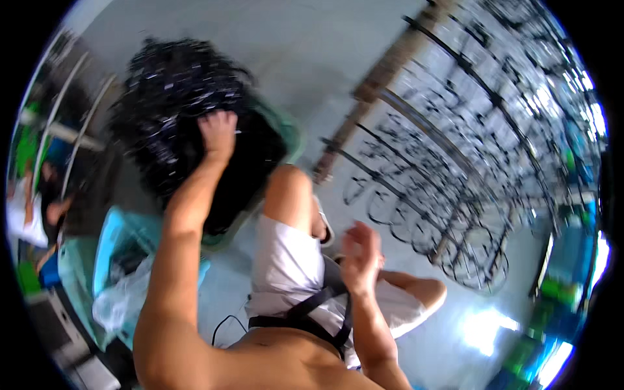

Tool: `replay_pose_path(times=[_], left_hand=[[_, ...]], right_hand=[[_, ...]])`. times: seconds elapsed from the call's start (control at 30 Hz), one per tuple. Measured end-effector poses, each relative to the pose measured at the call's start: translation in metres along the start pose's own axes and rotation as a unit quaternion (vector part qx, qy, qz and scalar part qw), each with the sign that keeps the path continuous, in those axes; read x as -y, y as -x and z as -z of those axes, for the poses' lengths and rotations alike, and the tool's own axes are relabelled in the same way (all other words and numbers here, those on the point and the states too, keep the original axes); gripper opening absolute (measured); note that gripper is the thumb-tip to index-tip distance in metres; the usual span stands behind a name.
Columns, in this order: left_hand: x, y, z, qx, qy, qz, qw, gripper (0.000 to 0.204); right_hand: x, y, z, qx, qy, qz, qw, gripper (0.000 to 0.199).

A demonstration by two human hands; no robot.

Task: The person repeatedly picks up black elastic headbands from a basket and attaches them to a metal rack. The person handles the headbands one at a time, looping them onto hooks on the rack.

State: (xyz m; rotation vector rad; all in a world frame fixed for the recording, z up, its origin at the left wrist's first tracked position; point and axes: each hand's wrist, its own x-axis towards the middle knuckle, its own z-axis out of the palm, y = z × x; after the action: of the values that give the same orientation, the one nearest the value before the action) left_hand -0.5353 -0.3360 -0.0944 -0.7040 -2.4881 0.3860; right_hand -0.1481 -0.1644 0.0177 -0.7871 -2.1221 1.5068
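The big tangled heap of black, glossy, stringy material (179, 97) sits at the upper left of the view, piled in and spilling over a pale green plastic tub (286, 133) that stands on the light grey floor (312, 45); the heap is blurred, so what its strands are made of cannot be told; the left hand (218, 133) is pressed into the lower right part of that heap, fingers curled into the dark mass and gripping a clump of it, the bare left forearm running down from it to the lower edge of the picture; the right hand (361, 253) hangs free in the lower middle, well apart from the heap, fingers loosely spread and holding nothing, its outline smeared by motion; just beside it are the person's white shorts (286, 260) and a bent bare knee (289, 192), with a black strap (318, 302) crossing the waist; to the lower left, below the tub, stands a light blue plastic crate (114, 234) with a crumpled clear plastic bag (123, 292) in it; across the right half of the view a large black wire rack of rings and bars (448, 175) lies against the floor, beside a long wooden beam (383, 71); at the far left edge another person (29, 208) is partly visible, blurred.
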Motion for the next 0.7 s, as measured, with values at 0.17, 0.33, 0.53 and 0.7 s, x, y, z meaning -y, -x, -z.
replay_pose_path(times=[0.17,0.33,0.53,0.7], left_hand=[[0.009,-0.015,0.064,0.000,0.104,-0.043,0.994,0.015],[-0.002,-0.002,0.103,0.072,0.107,-0.040,0.991,0.035],[0.010,0.028,0.134,0.183,0.336,0.091,0.920,0.049],[0.038,0.055,0.122,0.216,0.679,0.044,0.700,0.072]], right_hand=[[0.011,-0.035,-0.046,0.110,-0.017,0.073,0.991,0.030],[0.010,-0.098,-0.152,0.266,-0.351,-0.218,0.871,0.052],[0.039,-0.139,-0.232,0.186,-0.385,-0.283,0.859,0.067],[0.059,-0.121,-0.219,0.172,-0.281,-0.213,0.920,0.048]])
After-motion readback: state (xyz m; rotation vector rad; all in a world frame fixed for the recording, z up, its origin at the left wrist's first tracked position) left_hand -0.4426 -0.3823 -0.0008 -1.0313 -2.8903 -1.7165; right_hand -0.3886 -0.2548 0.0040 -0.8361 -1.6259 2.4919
